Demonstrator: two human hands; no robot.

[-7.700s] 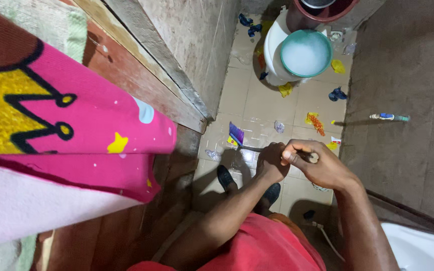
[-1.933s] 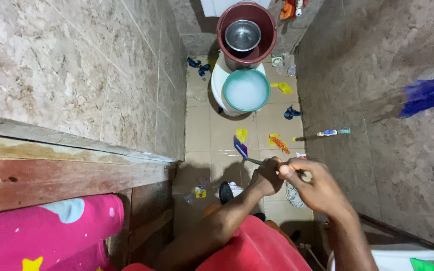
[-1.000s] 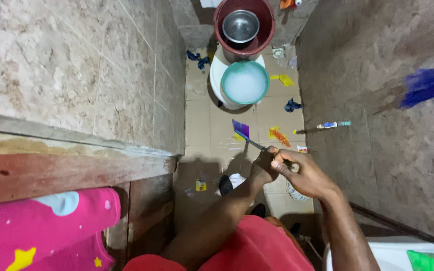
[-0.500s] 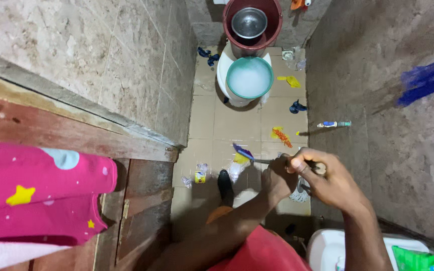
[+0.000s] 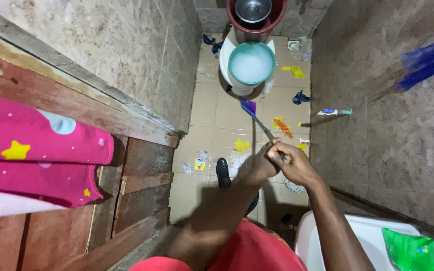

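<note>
Both hands grip the thin handle of a brush whose purple head points down at the tiled floor. My left hand is closed around the handle just below my right hand, which wraps the upper end. The brush head hangs just in front of a white toilet bowl that has a teal basin of foamy water on it.
A dark red bucket with a metal bowl inside stands behind the toilet. Scraps of coloured litter and wrappers lie on the tiles. A pink towel hangs over a wooden door at left. A white tub with a green packet is at lower right.
The brush head has swung forward toward the toilet, and my hands have shifted slightly with it. The view has tilted a little; the pink towel shows more at left.
</note>
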